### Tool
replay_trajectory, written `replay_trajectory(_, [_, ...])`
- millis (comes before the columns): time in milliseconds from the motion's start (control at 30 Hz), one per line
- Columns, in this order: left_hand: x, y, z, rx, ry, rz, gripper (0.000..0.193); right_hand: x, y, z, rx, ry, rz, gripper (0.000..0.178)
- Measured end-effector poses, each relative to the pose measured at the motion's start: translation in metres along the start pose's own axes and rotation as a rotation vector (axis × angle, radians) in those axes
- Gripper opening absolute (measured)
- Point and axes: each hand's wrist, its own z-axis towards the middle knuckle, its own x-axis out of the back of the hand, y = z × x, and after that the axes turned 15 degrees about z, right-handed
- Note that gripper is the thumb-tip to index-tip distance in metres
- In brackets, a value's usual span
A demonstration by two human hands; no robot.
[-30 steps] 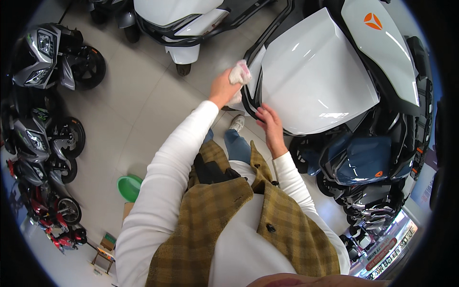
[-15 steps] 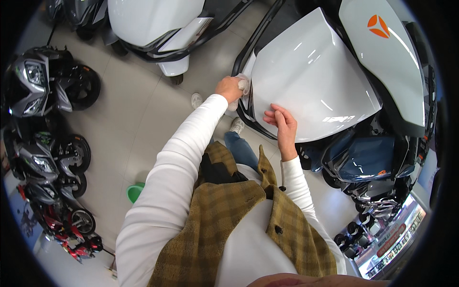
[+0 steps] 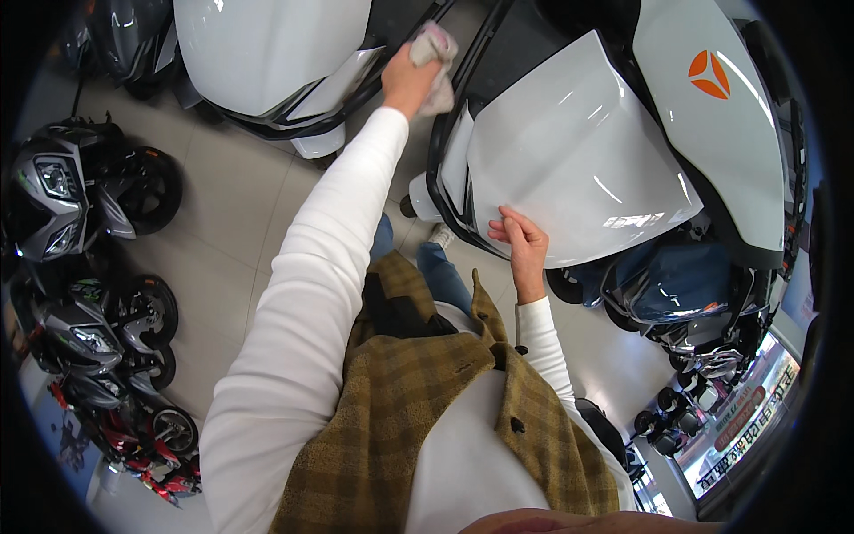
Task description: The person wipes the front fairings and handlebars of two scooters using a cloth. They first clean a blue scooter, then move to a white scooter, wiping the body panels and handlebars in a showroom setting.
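Observation:
My left hand [image 3: 408,84] is closed round a crumpled pale cloth [image 3: 436,64] with pinkish patches. It is held up in the gap between two white vehicles, close to the black bar [image 3: 464,76] of the right one. That vehicle has a glossy white front panel [image 3: 569,151]. By the panel's lower left edge is my right hand [image 3: 525,249], with nothing in it and its fingers loosely bent and apart. Whether its fingertips touch the panel I cannot tell.
Another white vehicle [image 3: 276,62] stands at the upper left. Several grey and red motorcycles [image 3: 76,187] line the left side. To the right are a white body part with an orange emblem [image 3: 710,74] and a dark blue vehicle [image 3: 672,285]. Pale tiles cover the floor [image 3: 231,205].
My left hand has lifted the cloth away from the left edge of the right vehicle, moving it farther ahead. My right hand has hardly moved.

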Motion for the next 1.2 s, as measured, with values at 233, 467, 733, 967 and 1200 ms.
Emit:
replay_trajectory(233, [-0.039, -0.040, -0.133, 0.016, -0.414, 0.291, 0.061, 0.008, 0.012, 0.003, -0.005, -0.089, -0.042, 0.027])
replay_trajectory(467, [-0.041, -0.003, -0.085, 0.056, -0.268, -0.085, 0.067, -0.029, 0.008, 0.000, 0.109, -0.257, -0.202, 0.064])
replay_trajectory(733, [-0.024, 0.024, -0.063, -0.180, -0.253, -0.142, 0.055, -0.041, -0.037, 0.014, 0.205, -0.265, -0.064, 0.072])
replay_trajectory(967, [-0.042, -0.074, -0.185, 0.000, -0.594, 0.099, 0.063, -0.035, -0.028, 0.009, 0.256, -0.275, -0.164, 0.068])
replay_trajectory(1200, [-0.022, -0.019, -0.189, 0.158, -0.239, -0.299, 0.061, -0.018, -0.049, -0.008, 0.434, -0.240, -0.307, 0.063])
